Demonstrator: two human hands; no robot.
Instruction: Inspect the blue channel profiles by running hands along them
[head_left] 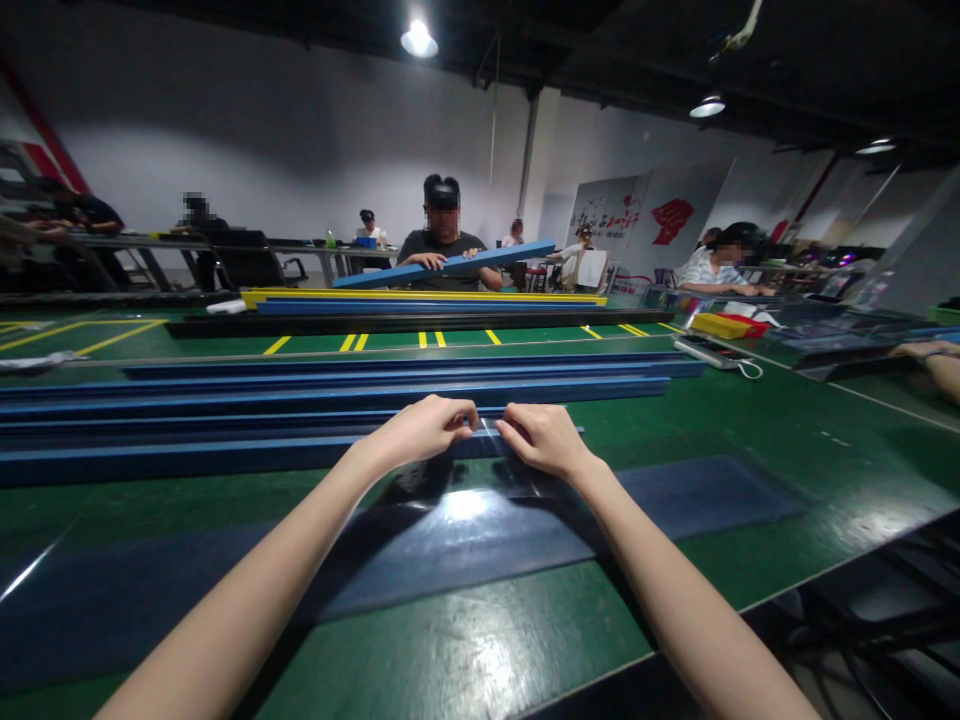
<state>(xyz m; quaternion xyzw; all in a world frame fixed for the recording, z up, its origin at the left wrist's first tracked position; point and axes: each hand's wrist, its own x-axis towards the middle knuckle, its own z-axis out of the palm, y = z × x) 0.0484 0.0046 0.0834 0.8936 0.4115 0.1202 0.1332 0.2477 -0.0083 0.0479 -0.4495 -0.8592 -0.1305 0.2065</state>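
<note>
Two hands (427, 430) on one sheet (472, 540)

Bare forearms, no visible sleeves.

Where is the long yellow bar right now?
The long yellow bar lies along the far side of the green table, near the middle of the head view, just in front of the person holding up a blue bar.

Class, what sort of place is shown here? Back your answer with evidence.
Probably a workshop or assembly room: long blue strips lie on a green worktable marked with yellow lines, and several people sit at tables behind.
</note>
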